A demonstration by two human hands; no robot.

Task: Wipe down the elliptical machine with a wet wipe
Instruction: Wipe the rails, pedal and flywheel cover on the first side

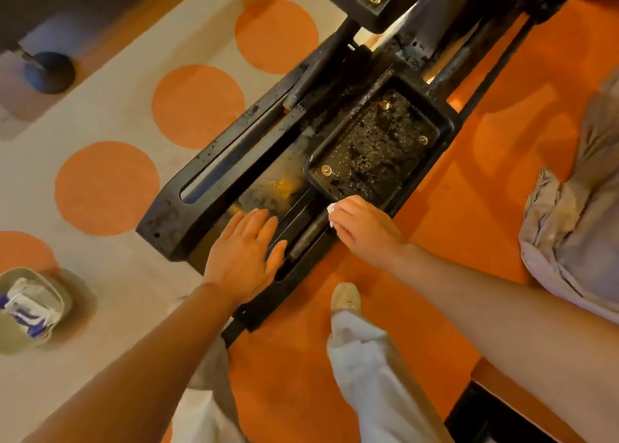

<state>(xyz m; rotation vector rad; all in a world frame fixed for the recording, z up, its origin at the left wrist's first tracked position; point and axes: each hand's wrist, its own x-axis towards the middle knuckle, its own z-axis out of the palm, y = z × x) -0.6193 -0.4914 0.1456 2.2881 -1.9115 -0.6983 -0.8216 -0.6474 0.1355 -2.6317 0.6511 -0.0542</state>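
Note:
The black elliptical machine (207, 188) runs diagonally across the floor, its base frame and rails worn and dusty. Its near foot pedal (378, 148) is a black tray with a gritty tread and brass bolts. My left hand (244, 255) lies flat with straight fingers on the rear part of the base. My right hand (361, 228) grips a white wet wipe (331, 210), mostly hidden under the curled fingers, at the pedal's near edge above the rail.
An open container with a blue-and-white wipe pack (28, 308) sits on the floor at the left. The carpet is grey with orange circles, solid orange on the right. My shoe (346, 298) stands beside the frame. A grey cloth bag (576, 228) lies right.

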